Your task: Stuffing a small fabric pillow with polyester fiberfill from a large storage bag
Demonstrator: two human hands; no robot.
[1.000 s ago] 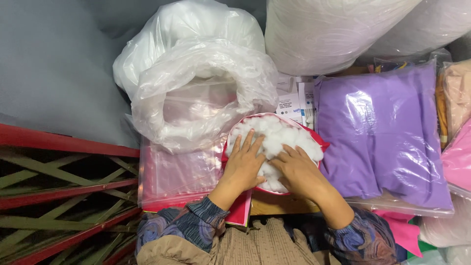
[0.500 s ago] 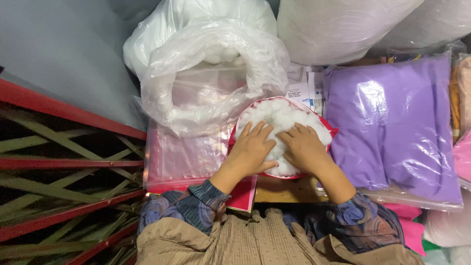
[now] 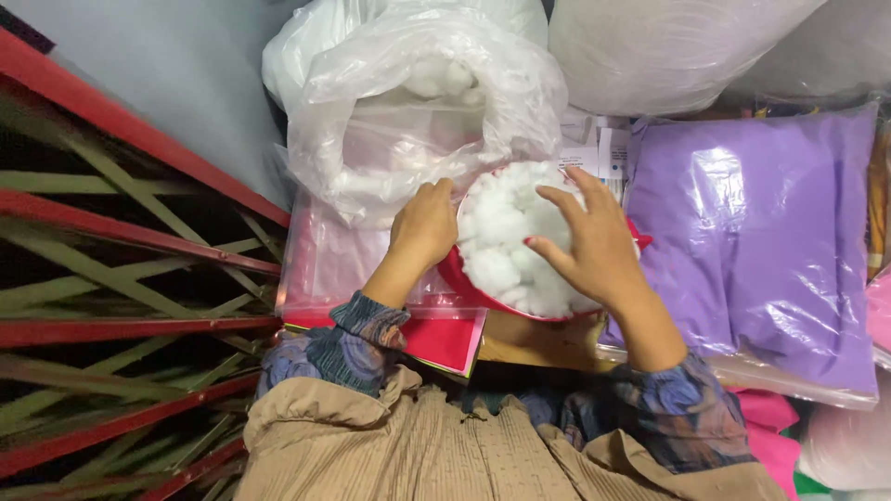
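A red fabric cover [image 3: 461, 276] is packed with white fluffy stuffing [image 3: 506, 237], in the middle of the view. My left hand [image 3: 424, 225] grips the cover's left rim with curled fingers. My right hand [image 3: 591, 243] hovers over the stuffing's right side, fingers spread, fingertips touching or just above the fluff. Behind them stands a large clear plastic bag [image 3: 408, 111] with more white stuffing inside, its mouth open.
A purple cushion in clear wrap [image 3: 761, 232] lies at the right. Flat clear packets with red items [image 3: 334, 269] lie under the cover. Big white bags [image 3: 668, 46] sit at the back. A red metal frame [image 3: 121, 241] is at the left.
Both hands pressed flat on the stuffing before. Now my left hand has shifted to the cover's left rim and my right hand has lifted with fingers spread.
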